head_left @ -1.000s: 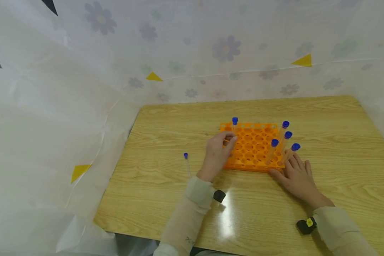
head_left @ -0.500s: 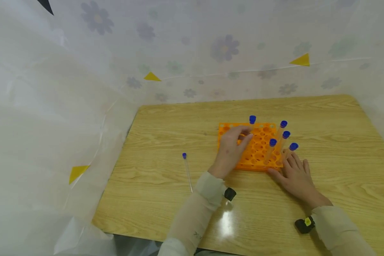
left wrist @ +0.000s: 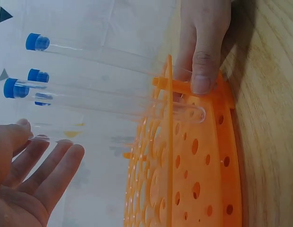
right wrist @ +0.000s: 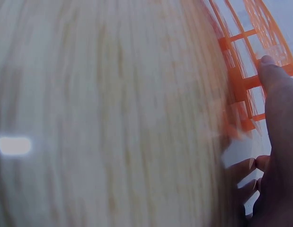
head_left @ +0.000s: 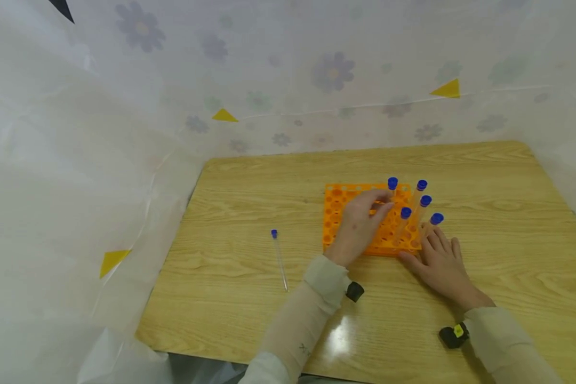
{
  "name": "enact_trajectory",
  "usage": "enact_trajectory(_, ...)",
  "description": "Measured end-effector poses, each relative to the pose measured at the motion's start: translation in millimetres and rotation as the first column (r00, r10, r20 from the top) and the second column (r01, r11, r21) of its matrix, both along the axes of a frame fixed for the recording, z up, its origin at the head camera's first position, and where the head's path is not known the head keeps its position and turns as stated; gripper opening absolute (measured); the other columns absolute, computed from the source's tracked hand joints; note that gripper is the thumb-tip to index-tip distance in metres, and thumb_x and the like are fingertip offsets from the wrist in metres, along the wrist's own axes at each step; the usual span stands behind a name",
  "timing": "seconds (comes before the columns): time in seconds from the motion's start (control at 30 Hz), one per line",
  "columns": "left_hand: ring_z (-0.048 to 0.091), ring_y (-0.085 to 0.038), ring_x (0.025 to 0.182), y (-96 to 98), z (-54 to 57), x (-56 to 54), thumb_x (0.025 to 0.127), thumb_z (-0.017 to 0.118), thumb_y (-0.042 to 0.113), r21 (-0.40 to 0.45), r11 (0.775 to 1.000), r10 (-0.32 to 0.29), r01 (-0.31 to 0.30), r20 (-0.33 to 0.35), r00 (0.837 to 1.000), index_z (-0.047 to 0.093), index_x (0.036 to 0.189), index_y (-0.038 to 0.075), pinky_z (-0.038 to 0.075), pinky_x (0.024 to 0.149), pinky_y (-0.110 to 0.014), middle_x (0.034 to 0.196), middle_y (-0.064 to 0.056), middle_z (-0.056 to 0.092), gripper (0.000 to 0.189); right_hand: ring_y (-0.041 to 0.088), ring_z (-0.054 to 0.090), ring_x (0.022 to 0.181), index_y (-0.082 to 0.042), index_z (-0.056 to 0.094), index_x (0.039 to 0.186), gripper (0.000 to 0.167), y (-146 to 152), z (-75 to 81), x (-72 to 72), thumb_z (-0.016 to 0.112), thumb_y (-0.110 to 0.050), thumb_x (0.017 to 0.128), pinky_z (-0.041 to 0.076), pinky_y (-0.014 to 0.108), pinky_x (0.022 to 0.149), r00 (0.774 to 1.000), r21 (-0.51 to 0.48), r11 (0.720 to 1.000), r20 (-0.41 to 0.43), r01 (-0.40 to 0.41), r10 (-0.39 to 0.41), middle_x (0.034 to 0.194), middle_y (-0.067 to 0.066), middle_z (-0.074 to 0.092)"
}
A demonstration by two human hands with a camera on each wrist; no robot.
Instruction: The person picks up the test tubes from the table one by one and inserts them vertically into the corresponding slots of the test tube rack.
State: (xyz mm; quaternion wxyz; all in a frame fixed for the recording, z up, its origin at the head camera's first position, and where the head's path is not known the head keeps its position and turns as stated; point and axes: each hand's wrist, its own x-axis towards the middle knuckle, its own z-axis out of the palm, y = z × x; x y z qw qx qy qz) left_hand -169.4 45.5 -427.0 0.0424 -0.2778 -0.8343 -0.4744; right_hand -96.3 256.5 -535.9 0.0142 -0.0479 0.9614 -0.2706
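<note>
My left hand (head_left: pixel 365 221) pinches a clear, blue-capped test tube (head_left: pixel 392 184) between thumb and fingers over the orange test tube rack (head_left: pixel 333 218). In the left wrist view, the tube's clear body (left wrist: pixel 58 131) shows at the fingertips; its lower end is hard to make out. My right hand (head_left: pixel 441 266) holds the rack's near right corner, thumb along the front and fingers at the right side. The right wrist view shows that thumb (right wrist: pixel 274 75) against the rack's frame. Several capped tubes (head_left: pixel 405 214) stand in the rack's right end, leaning a little.
Another blue-capped test tube (head_left: pixel 279 261) lies on the wooden table (head_left: pixel 211 298), left of my left forearm. A pale sheet with flower prints (head_left: pixel 269 64) hangs behind the table and along its left side.
My left hand has carried the pinched tube to the right, from the rack's left end toward the standing tubes. The right hand stays at the rack's corner.
</note>
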Motion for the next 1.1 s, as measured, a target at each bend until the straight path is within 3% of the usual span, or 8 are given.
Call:
enact_trajectory(0.47,0.063,-0.002,0.108,8.8,-6.8,-1.1,0.105,0.047,0.032,-0.104,0.993,-0.055,0.06,0.047,0.997,0.062,0.128,0.015,0.05,0.084,-0.01,0.124,0.005,0.066,0.032,0.045,-0.003,0.152,-0.001,0.016,0.158,0.084,-1.8,4.8,1.7,0.047,-0.053,0.1,-0.014,0.07,0.114,1.0,-0.005,1.0,-0.02,-0.001,0.001,0.163,0.028,0.007)
enact_trajectory(0.77,0.063,-0.003,0.107,11.5,-13.0,-2.4,0.105,0.047,0.031,-0.249,0.968,-0.045,0.038,-0.023,0.999,0.063,0.127,0.018,0.049,0.085,-0.009,0.121,0.006,0.068,0.03,0.045,-0.003,0.152,0.0,0.018,0.157,0.083,-1.7,3.1,1.5,0.047,-0.053,0.1,-0.015,0.07,0.114,1.0,-0.005,1.0,-0.014,-0.002,0.002,0.163,0.028,0.007)
enact_trajectory(1.1,0.064,-0.004,0.105,14.8,-19.3,-1.6,0.103,0.051,0.032,-0.33,0.944,-0.036,0.0,-0.102,0.994,0.064,0.124,0.017,0.049,0.085,-0.008,0.117,0.007,0.069,0.028,0.044,-0.004,0.152,0.0,0.018,0.157,0.082,0.0,-0.8,0.9,0.047,-0.053,0.101,-0.016,0.069,0.114,1.0,0.001,1.0,-0.023,-0.001,0.001,0.163,0.028,0.008)
